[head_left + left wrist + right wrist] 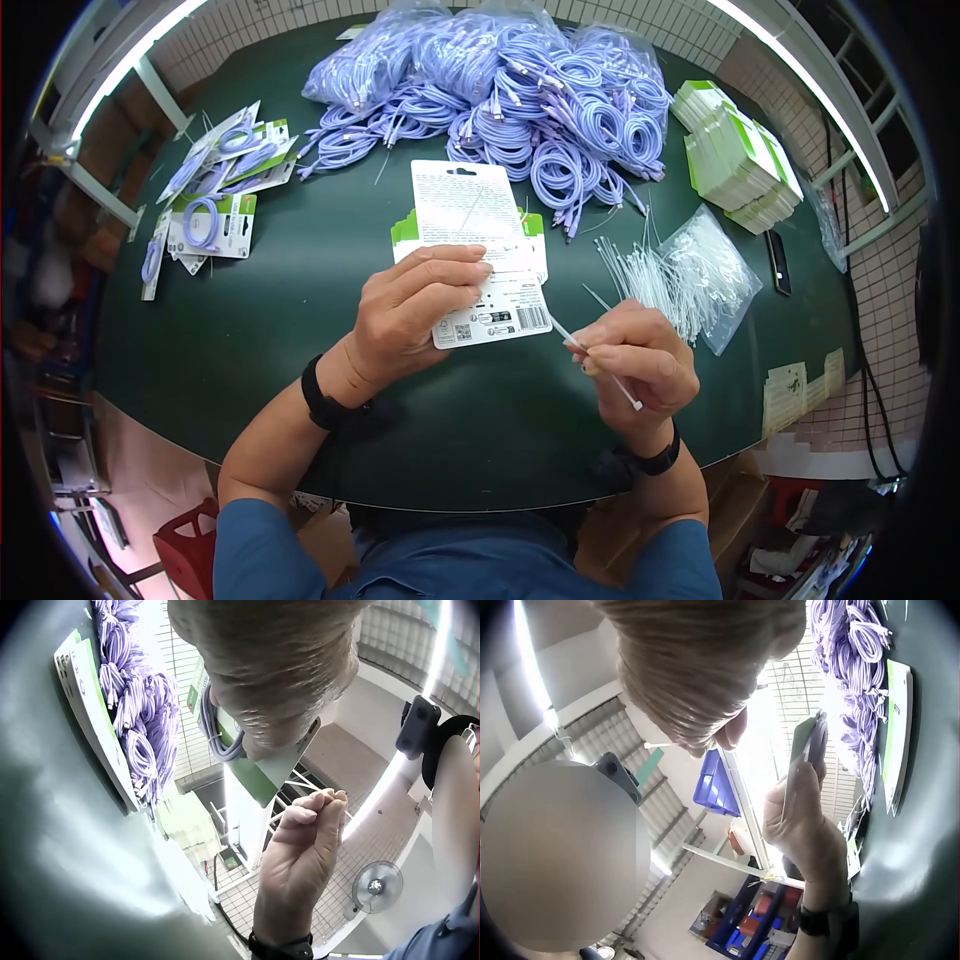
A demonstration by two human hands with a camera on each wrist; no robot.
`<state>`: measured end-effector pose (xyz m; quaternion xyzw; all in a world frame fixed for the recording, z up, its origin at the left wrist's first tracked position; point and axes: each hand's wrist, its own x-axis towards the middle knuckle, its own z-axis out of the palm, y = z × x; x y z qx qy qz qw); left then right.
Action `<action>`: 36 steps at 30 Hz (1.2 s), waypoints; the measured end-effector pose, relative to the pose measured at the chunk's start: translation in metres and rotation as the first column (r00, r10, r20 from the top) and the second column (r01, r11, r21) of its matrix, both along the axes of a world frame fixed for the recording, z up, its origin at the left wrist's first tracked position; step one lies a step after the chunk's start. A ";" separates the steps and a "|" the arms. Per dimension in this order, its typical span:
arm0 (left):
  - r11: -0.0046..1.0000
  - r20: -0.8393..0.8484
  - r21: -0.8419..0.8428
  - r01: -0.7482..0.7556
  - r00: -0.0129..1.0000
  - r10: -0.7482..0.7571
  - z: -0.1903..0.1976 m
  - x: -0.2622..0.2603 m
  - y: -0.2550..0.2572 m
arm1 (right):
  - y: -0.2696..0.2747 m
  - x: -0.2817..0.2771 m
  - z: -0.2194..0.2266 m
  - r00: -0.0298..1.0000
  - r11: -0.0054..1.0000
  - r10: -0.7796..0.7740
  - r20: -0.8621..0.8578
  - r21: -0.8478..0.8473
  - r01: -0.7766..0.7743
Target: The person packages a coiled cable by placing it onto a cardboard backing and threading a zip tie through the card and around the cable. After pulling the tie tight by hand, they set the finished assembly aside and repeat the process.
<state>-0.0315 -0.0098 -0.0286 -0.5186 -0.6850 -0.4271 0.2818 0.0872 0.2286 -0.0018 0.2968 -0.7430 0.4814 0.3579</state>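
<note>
The left hand [415, 305] grips a white printed card [465, 210] whose back, with a barcode, faces up in the head view. A coiled purple cable [217, 731] lies against the card's other side in the left wrist view. Between thumb and fingertips, the right hand [645, 365] pinches a white cable tie [625, 392], its head pointing down toward the person and its other end at the card's lower right corner. Behind the held card, another green and white card [535, 235] lies on the table.
Bagged and loose purple cable coils [570, 170] fill the table's back. Carded cables [205, 222] lie at left. Stacked green and white cards [735, 160] stand back right, near a black object [778, 262]. Loose white ties [650, 280] and a clear bag [715, 270] lie beyond the right hand.
</note>
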 end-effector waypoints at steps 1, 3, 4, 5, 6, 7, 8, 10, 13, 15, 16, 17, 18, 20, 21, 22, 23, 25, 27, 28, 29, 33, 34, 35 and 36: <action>1.000 0.003 -0.001 0.001 1.000 -0.001 0.000 0.000 0.000 | -0.001 0.000 -0.001 1.000 1.000 -0.001 0.003 -0.001 0.001; 1.000 -0.013 0.007 -0.004 1.000 0.004 0.000 0.001 0.001 | -0.006 0.001 -0.002 0.999 0.999 0.030 -0.022 -0.011 -0.030; 1.000 -0.021 0.013 -0.006 1.000 0.007 0.000 0.002 0.002 | -0.007 0.001 -0.002 0.998 0.999 0.046 -0.035 -0.014 -0.046; 1.000 -0.019 0.015 -0.005 1.000 0.005 0.000 0.002 0.002 | -0.007 0.001 -0.002 0.998 0.999 0.044 -0.033 -0.012 -0.044; 1.000 -0.019 0.007 -0.019 1.000 0.019 0.000 0.001 0.002 | -0.005 0.001 -0.002 0.999 1.000 0.023 -0.041 0.012 -0.023; 0.999 -0.020 0.001 -0.032 0.999 0.032 0.000 0.000 0.001 | -0.003 0.000 -0.001 0.999 0.999 0.002 -0.050 0.037 0.000; 0.999 -0.020 -0.004 -0.043 0.999 0.043 0.000 -0.001 0.001 | -0.001 -0.001 0.000 0.998 0.998 -0.020 -0.060 0.064 0.024; 0.999 -0.024 -0.001 -0.051 0.998 0.051 -0.001 -0.003 0.000 | 0.004 -0.004 0.001 0.990 0.988 -0.118 -0.080 0.089 0.125; 0.998 -0.027 0.009 -0.060 0.998 0.060 -0.004 -0.004 -0.002 | 0.015 -0.012 -0.001 0.941 0.935 -0.313 -0.125 0.136 0.329; 0.997 -0.024 -0.007 -0.072 0.997 0.072 -0.005 -0.003 -0.002 | 0.032 -0.021 -0.010 0.899 0.900 -0.437 0.035 0.020 0.436; 0.997 -0.023 -0.010 -0.077 0.997 0.077 -0.005 -0.003 0.000 | 0.040 -0.021 -0.011 0.865 0.869 -0.489 0.112 -0.030 0.495; 0.998 -0.024 0.017 -0.057 0.998 0.057 -0.005 -0.004 0.002 | 0.046 -0.020 -0.009 0.855 0.859 -0.509 0.097 -0.009 0.512; 0.998 -0.025 0.021 -0.060 0.998 0.060 -0.004 -0.003 0.003 | 0.049 -0.020 -0.008 0.848 0.855 -0.501 0.172 -0.052 0.516; 0.997 -0.026 0.018 -0.074 0.997 0.075 -0.003 -0.002 0.003 | 0.050 -0.020 -0.006 0.827 0.838 -0.461 0.323 -0.150 0.525; 0.997 -0.028 0.032 -0.064 0.997 0.065 -0.004 -0.002 0.004 | 0.051 -0.020 -0.005 0.823 0.834 -0.473 0.314 -0.140 0.533; 0.998 -0.026 0.028 -0.064 0.998 0.065 -0.004 -0.002 0.004 | 0.050 -0.020 -0.005 0.811 0.824 -0.463 0.358 -0.164 0.543; 0.998 -0.025 0.023 -0.065 0.998 0.066 -0.004 -0.002 0.004 | 0.049 -0.020 -0.005 0.799 0.813 -0.448 0.402 -0.190 0.551; 0.998 -0.028 0.018 -0.064 0.998 0.064 -0.005 -0.001 0.004 | 0.052 -0.020 -0.005 0.786 0.799 -0.433 0.441 -0.217 0.561; 0.998 -0.012 -0.006 -0.061 0.998 0.061 -0.007 0.000 0.003 | 0.055 -0.021 -0.007 0.750 0.794 -0.451 0.484 -0.165 0.585; 0.998 -0.004 -0.020 -0.060 0.998 0.060 -0.007 0.000 0.003 | 0.057 -0.021 -0.009 0.730 0.791 -0.459 0.506 -0.139 0.595; 0.998 -0.005 -0.022 -0.060 0.998 0.060 -0.006 0.001 0.003 | 0.058 -0.022 -0.011 0.730 0.791 -0.459 0.506 -0.141 0.595; 0.998 -0.002 -0.026 -0.056 0.998 0.056 -0.004 0.004 0.004 | 0.062 -0.026 -0.015 0.728 0.798 -0.566 0.388 0.034 0.602; 0.999 0.002 -0.024 -0.047 0.999 0.047 -0.004 0.005 0.004 | 0.062 -0.027 -0.014 0.761 0.811 -0.567 0.316 0.053 0.583; 0.999 0.006 -0.021 -0.039 0.999 0.039 -0.003 0.006 0.005 | 0.060 -0.027 -0.011 0.790 0.823 -0.563 0.243 0.073 0.564; 0.999 0.011 -0.019 -0.031 0.999 0.031 -0.003 0.007 0.005 | 0.059 -0.027 -0.010 0.815 0.833 -0.554 0.170 0.094 0.546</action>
